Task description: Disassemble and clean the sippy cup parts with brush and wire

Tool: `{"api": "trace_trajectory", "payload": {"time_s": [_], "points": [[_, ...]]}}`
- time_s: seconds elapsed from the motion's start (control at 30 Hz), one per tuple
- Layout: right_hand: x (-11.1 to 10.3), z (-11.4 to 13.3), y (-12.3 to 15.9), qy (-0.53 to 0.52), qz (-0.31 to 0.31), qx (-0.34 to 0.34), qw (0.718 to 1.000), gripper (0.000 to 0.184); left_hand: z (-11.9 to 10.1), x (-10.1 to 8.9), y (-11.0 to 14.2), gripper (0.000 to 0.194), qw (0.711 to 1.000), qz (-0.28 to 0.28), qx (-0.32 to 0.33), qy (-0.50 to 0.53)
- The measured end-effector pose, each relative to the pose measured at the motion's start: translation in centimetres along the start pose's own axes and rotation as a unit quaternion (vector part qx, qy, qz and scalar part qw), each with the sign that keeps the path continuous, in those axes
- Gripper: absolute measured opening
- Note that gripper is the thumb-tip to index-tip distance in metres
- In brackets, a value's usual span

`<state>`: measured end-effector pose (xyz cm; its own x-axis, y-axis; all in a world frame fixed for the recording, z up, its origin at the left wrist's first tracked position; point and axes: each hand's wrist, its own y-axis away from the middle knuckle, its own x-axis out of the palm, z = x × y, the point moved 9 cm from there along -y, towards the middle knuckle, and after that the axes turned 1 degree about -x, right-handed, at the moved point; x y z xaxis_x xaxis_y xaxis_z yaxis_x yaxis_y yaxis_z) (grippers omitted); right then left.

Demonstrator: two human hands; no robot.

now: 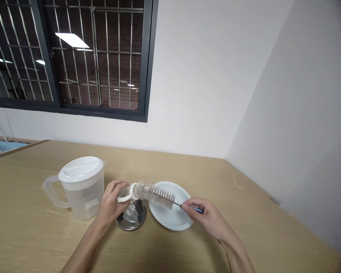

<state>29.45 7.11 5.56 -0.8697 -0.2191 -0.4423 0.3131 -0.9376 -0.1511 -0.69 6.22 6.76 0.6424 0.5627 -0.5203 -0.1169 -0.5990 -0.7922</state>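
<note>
My left hand (113, 200) is closed around a small clear bottle (125, 189) with a white handle, tipped on its side with its mouth to the right. Between thumb and fingers, my right hand (206, 216) grips the blue handle of a bottle brush (160, 196). The brush's pale bristles point left, with the tip at the bottle's mouth; I cannot tell how far it reaches inside. Under the bottle, a round metal dish (130, 226) holds a clear plastic piece (131, 214). Below the brush lies a white plate (170, 220).
A lidded translucent pitcher (83, 193) stands left of my left hand, its handle facing left. A thin pale strip (236, 183) lies on the wooden table (210, 174) at the right. White walls and a barred window (96, 57) rise behind.
</note>
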Motion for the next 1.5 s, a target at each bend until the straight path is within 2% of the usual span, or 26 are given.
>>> {"api": "trace_trajectory", "payload": {"time_s": [0.17,0.27,0.4,0.67,0.87,1.1,1.27,1.5], "points": [[-0.5,-0.1,0.7,0.040,0.006,0.012,0.999,0.039,-1.0,-0.1,0.1,0.037,1.000,-0.010,0.025,-0.015],[-0.5,-0.1,1.0,0.028,0.014,0.017,0.999,0.039,-1.2,-0.4,0.2,0.036,0.999,-0.031,0.036,-0.023],[-1.1,-0.2,1.0,0.004,-0.004,0.019,1.000,0.040,-1.0,-0.9,0.2,0.036,0.998,-0.053,0.022,-0.036],[-0.9,0.2,1.0,0.024,0.001,0.012,1.000,0.042,-1.2,-0.6,0.2,0.040,0.999,-0.036,0.018,-0.036],[-0.7,0.1,0.9,0.056,0.004,0.014,0.998,0.044,-1.4,-0.3,0.3,0.034,0.998,-0.019,0.051,-0.038],[-0.8,-0.9,0.9,0.045,0.015,0.034,0.998,0.039,-1.9,0.6,0.4,0.039,0.998,0.034,0.052,-0.011],[-1.1,-0.3,0.9,0.074,-0.009,0.024,0.997,0.037,-2.2,0.7,0.4,0.045,0.998,0.049,0.042,-0.007],[-0.4,0.8,1.2,0.117,0.010,-0.008,0.993,0.038,-1.6,1.2,0.6,0.044,0.995,0.081,0.050,-0.024]]}}
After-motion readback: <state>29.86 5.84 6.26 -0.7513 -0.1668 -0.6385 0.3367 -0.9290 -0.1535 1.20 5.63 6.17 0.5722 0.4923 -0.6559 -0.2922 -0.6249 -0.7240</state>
